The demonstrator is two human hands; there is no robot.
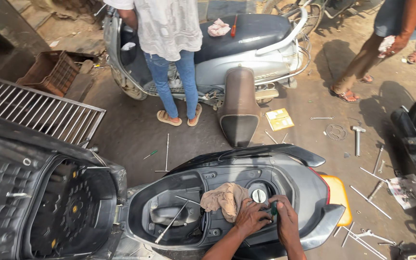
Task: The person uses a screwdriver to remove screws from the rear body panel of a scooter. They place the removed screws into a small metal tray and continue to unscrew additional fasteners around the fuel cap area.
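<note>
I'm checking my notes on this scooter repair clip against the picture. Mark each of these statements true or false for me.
1. Both hands work beside the fuel cap in the open under-seat compartment. True: left hand, right hand.
2. A beige rag lies inside that compartment. True.
3. The detached brown seat lies flat on the ground. False: it leans against the grey scooter.
4. The pink cloth lies on the ground. False: it sits on the grey scooter's seat.
5. A hammer lies on the ground. True.
</note>
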